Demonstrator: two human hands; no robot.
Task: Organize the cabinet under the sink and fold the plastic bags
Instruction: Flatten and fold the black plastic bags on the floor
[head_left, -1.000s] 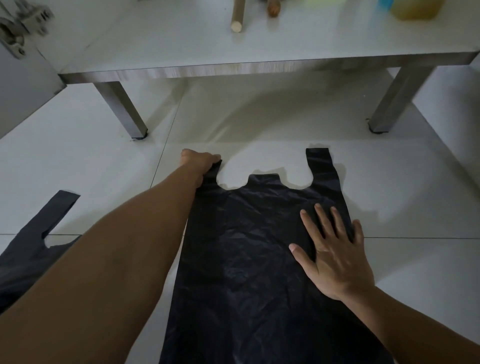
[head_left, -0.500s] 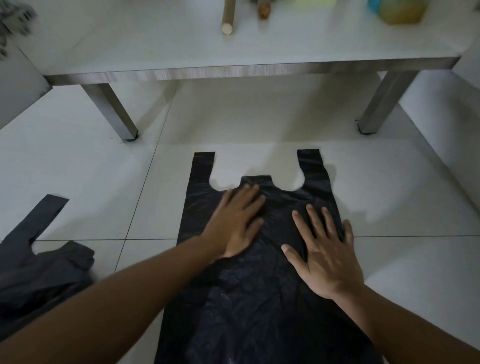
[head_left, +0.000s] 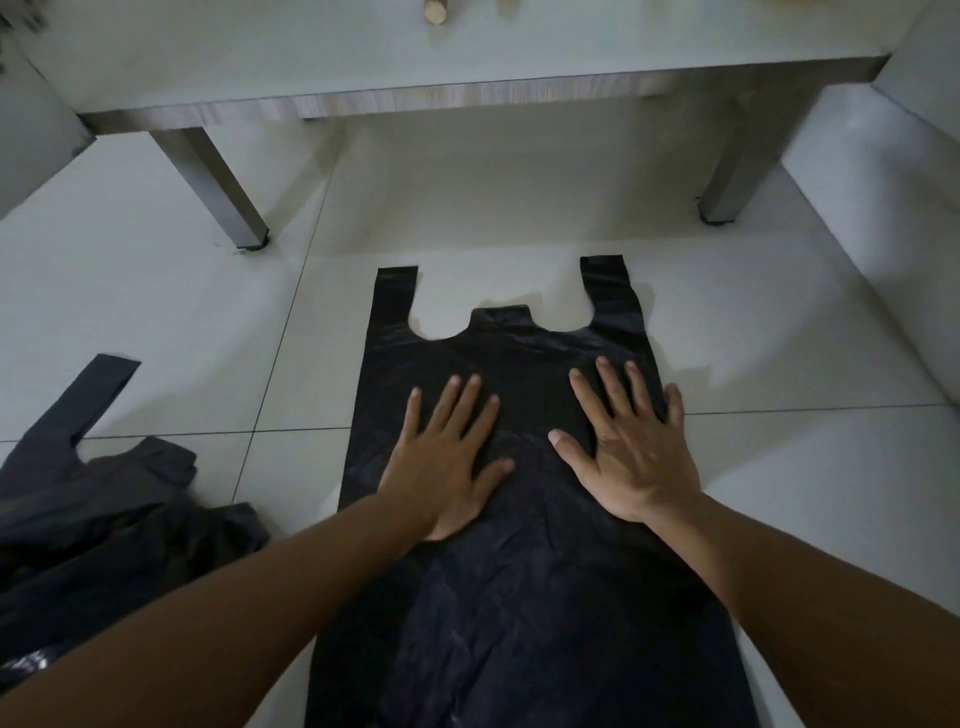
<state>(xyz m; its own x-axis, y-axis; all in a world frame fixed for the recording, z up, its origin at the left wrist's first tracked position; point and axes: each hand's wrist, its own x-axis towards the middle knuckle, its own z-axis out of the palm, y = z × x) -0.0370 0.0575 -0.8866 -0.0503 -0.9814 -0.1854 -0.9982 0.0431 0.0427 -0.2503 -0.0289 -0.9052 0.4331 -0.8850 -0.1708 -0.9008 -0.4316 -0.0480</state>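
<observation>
Spread flat on the tiled floor (head_left: 779, 338) before a low table (head_left: 467, 93), black plastic bag (head_left: 519, 597) pressed under left hand (head_left: 447, 462) and right hand (head_left: 634, 452), fingers straight and grasping nothing, folding apparently not yet begun, more crumpled bags (head_left: 104, 509) waiting nearby.

- Two bare forearms enter from 7 and 5 o'clock; no sleeve reaches into view on either.
- The left hand (head_left: 447, 467) wears no glove, ring, watch or band.
- The right hand (head_left: 631, 452) is likewise ungloved, its wrist unadorned.
- Short, plain nails show on the fingers (head_left: 608, 387).
</observation>
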